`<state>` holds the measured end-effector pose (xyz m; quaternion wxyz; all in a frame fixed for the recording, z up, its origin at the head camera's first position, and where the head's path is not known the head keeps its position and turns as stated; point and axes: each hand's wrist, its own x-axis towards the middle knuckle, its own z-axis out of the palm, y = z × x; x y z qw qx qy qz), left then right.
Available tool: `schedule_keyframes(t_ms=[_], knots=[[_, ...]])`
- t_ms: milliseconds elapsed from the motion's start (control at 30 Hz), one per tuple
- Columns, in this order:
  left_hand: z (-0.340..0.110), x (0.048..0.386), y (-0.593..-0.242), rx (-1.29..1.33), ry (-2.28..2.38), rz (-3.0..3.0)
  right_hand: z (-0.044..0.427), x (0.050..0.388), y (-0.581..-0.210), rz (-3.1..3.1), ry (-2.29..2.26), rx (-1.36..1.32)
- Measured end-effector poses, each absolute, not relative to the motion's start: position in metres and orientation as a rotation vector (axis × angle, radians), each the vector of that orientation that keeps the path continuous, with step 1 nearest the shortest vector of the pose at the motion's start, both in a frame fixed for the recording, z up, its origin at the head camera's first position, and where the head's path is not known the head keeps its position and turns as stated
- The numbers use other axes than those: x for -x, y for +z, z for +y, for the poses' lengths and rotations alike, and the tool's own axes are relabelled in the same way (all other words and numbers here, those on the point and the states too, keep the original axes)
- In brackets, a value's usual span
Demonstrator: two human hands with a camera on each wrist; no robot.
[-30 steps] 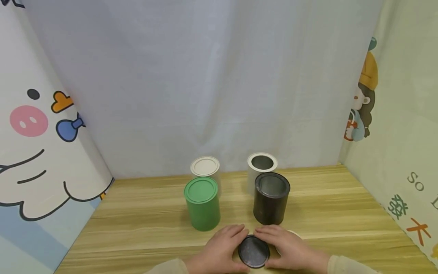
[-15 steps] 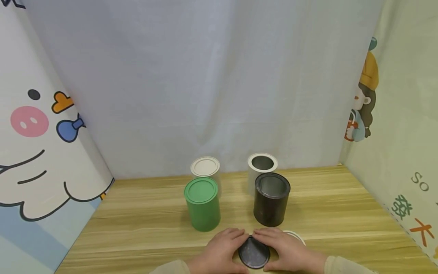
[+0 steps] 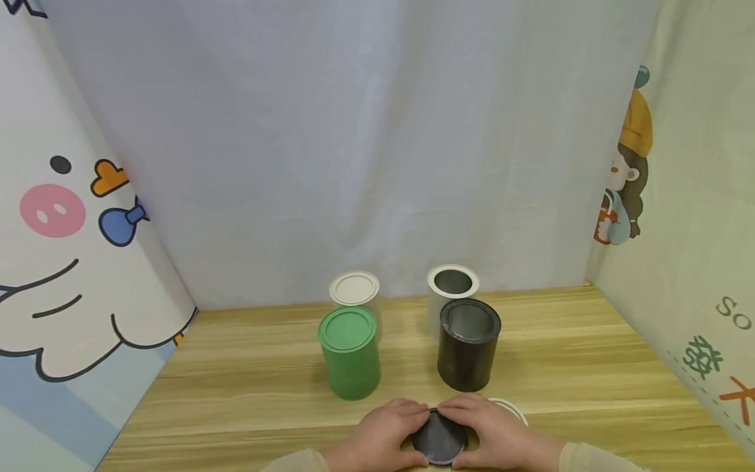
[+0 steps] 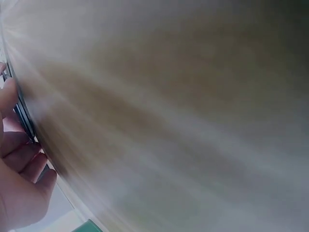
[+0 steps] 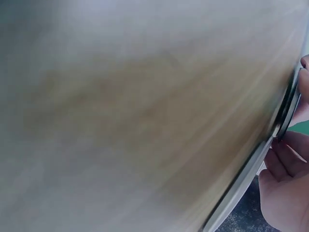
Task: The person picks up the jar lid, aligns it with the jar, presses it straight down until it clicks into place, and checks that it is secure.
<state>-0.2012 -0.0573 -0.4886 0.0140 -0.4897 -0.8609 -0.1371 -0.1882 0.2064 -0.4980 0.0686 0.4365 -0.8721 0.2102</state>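
Note:
A round black lid [image 3: 439, 442] lies near the table's front edge, flanked by both hands. My left hand [image 3: 380, 438] holds its left side, fingertips at the far rim and thumb at the near rim. The right hand [image 3: 500, 432] grips the other side the same way. In the left wrist view, the left hand [image 4: 24, 186] is at the picture's edge beside the dark rim of the lid [image 4: 23, 116]. The right wrist view has the right hand [image 5: 289, 193] at the lid's edge [image 5: 288, 108]. Partly hidden behind the right hand is a white round lid [image 3: 514, 409].
An uncovered black can [image 3: 466, 357] stands beyond the right hand, with a white can [image 3: 435, 308] with an open top behind it. Farther left are a lidded green can [image 3: 352, 364] and a lidded white can [image 3: 354, 287]. Curtains enclose the wooden table [image 3: 236, 367].
My right hand has shifted slightly, and more of the white lid's rim shows behind it. Both hands stay on the black lid, and the cans have not moved.

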Motion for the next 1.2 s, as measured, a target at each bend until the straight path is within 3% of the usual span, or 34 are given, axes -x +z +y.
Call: schedule_keyframes(t_ms=[1200], knots=[[-0.056,0.208,-0.442,1.338,-0.949,-2.358,0.214,0.185,-0.438,-2.321,0.765,-1.163]])
